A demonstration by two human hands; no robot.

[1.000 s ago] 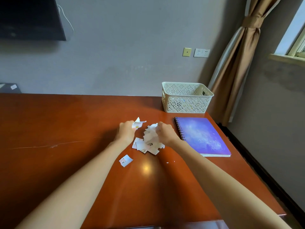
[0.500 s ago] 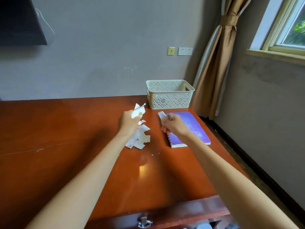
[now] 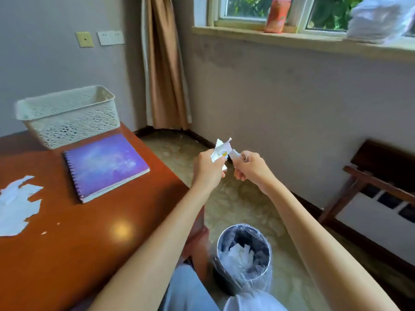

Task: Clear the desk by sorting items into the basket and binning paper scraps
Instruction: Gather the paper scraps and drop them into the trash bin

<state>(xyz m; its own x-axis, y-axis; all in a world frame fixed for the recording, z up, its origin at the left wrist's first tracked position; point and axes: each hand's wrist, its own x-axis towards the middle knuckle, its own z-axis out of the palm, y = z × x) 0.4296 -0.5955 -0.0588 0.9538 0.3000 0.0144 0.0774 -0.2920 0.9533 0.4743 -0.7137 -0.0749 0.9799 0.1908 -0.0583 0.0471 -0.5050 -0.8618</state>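
Left hand (image 3: pixel 207 163) and right hand (image 3: pixel 249 167) each pinch paper scraps (image 3: pixel 221 149), fists close together out past the desk (image 3: pixel 89 243) edge, probably to drop both into the lined bin (image 3: pixel 243 250) on the floor below; a leftover pile (image 3: pixel 18 203) lies on the desk near the notebook (image 3: pixel 105 162) and basket (image 3: pixel 67 113)

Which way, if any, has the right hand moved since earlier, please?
Yes. The right hand, pinching a paper scrap, went from left of the notebook to its right, beyond the desk edge.
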